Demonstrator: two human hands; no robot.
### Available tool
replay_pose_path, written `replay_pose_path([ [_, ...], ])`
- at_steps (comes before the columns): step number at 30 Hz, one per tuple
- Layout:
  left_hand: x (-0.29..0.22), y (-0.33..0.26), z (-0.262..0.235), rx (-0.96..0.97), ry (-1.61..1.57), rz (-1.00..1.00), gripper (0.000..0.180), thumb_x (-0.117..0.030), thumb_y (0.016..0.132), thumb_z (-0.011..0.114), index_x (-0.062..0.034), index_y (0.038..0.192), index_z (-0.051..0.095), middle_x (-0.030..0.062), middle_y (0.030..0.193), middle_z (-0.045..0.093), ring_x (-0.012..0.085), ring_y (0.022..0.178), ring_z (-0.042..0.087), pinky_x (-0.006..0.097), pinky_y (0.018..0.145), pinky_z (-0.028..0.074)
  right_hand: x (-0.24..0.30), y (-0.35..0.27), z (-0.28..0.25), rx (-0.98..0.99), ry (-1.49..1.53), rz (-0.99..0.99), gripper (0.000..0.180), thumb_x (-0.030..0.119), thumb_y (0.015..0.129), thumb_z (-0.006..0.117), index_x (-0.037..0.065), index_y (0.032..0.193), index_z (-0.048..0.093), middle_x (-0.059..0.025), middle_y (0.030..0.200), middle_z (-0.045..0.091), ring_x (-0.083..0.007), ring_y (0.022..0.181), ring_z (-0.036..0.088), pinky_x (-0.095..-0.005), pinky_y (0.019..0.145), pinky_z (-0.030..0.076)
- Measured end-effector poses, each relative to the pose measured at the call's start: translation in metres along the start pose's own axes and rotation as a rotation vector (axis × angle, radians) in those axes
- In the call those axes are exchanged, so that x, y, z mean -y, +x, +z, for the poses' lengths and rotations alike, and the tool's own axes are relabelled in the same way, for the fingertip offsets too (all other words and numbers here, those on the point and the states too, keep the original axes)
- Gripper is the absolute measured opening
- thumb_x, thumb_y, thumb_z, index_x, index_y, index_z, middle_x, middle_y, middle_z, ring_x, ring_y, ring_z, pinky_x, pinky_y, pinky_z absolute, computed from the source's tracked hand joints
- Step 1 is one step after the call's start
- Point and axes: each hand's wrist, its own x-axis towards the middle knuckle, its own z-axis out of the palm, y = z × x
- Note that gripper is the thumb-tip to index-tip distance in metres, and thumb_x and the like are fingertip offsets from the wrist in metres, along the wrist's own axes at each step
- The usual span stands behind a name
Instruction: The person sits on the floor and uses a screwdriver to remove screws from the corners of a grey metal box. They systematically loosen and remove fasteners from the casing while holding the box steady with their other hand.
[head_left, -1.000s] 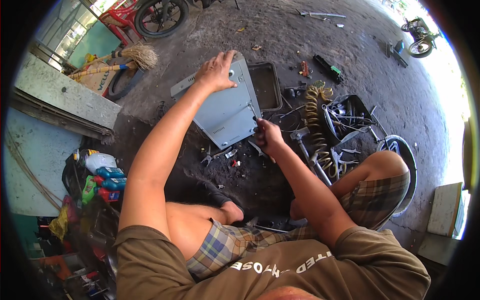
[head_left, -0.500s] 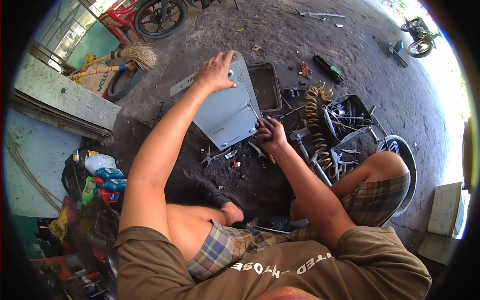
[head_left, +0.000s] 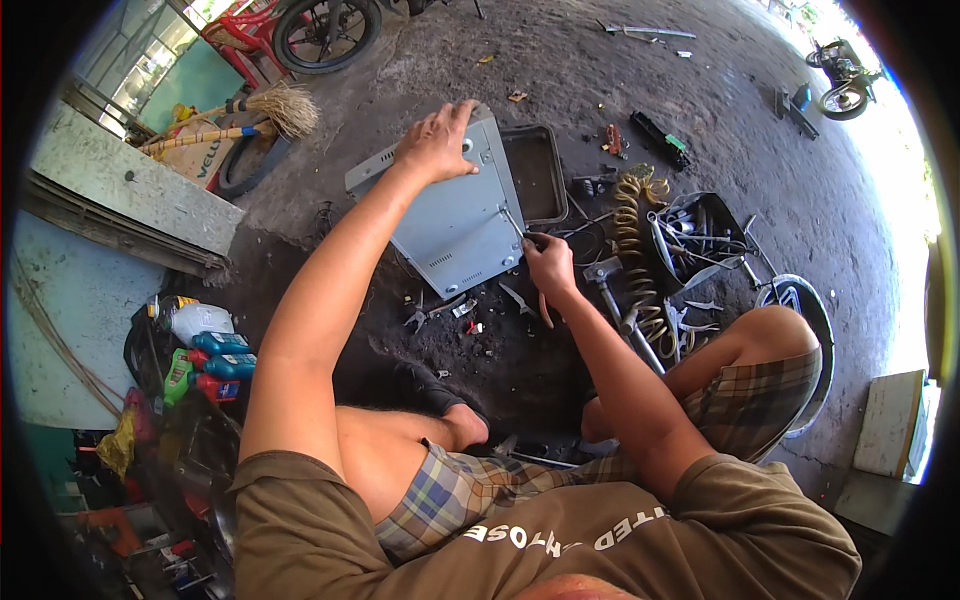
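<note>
A grey metal appliance case point(head_left: 455, 220) with vent slots and round feet lies tilted on the dark ground in front of me. My left hand point(head_left: 437, 147) rests on its far edge, fingers spread over the panel. My right hand point(head_left: 549, 265) is closed around the handle of a screwdriver point(head_left: 511, 219). The screwdriver's shaft reaches to the right part of the panel, its tip at or close to the surface. Pliers with orange handles point(head_left: 545, 311) lie on the ground just below my right hand.
A black tray point(head_left: 533, 170) lies behind the case. To the right are a coiled yellowish hose point(head_left: 627, 225), a hammer point(head_left: 610, 285) and an open container of tools point(head_left: 700, 275). Bottles point(head_left: 222, 355) stand at left. A broom point(head_left: 280, 110) and a motorcycle wheel point(head_left: 325, 38) are farther back.
My right hand has turned on the screwdriver, its fingers now more extended along the handle with the back of the hand showing. The left hand stays on the case.
</note>
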Motion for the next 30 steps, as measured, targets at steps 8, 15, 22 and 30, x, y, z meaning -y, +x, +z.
replay_pose_path([
  [8,0.000,0.000,0.002,-0.024,0.008,0.001,0.109,-0.037,0.075,0.097,-0.0189,0.162,0.034,0.0175,0.147,0.057,0.0406,0.139,0.059,0.052,0.117,0.050,0.013,-0.014,0.011,-0.041,-0.171,-0.199,0.019,0.021,0.104,0.067,0.006,0.114,0.073,-0.0046,0.085,0.068,-0.0135,0.055,0.054,-0.0302,0.046,0.042],
  [15,0.001,0.000,0.006,-0.072,-0.004,0.013,0.110,-0.033,0.073,0.098,-0.0197,0.161,0.035,0.0178,0.143,0.059,0.0413,0.136,0.061,0.052,0.115,0.052,0.002,-0.005,0.001,0.189,0.485,0.266,0.026,0.029,0.104,0.069,0.008,0.116,0.076,-0.0051,0.087,0.073,-0.0142,0.054,0.055,-0.0301,0.049,0.044],
  [22,0.002,0.002,0.006,-0.047,-0.016,0.007,0.109,-0.033,0.073,0.098,-0.0197,0.161,0.035,0.0177,0.142,0.060,0.0415,0.136,0.061,0.052,0.115,0.051,-0.004,0.002,0.001,0.377,1.279,0.677,0.034,0.029,0.105,0.066,0.001,0.118,0.080,-0.0076,0.078,0.074,-0.0148,0.059,0.063,-0.0312,0.051,0.050],
  [30,0.002,0.003,0.006,-0.061,-0.008,0.009,0.109,-0.036,0.073,0.098,-0.0210,0.161,0.035,0.0175,0.143,0.060,0.0413,0.136,0.061,0.052,0.114,0.052,0.017,-0.014,0.003,-0.116,-0.525,-0.324,0.029,0.030,0.102,0.067,0.003,0.111,0.074,-0.0132,0.094,0.077,-0.0228,0.076,0.071,-0.0352,0.065,0.055],
])
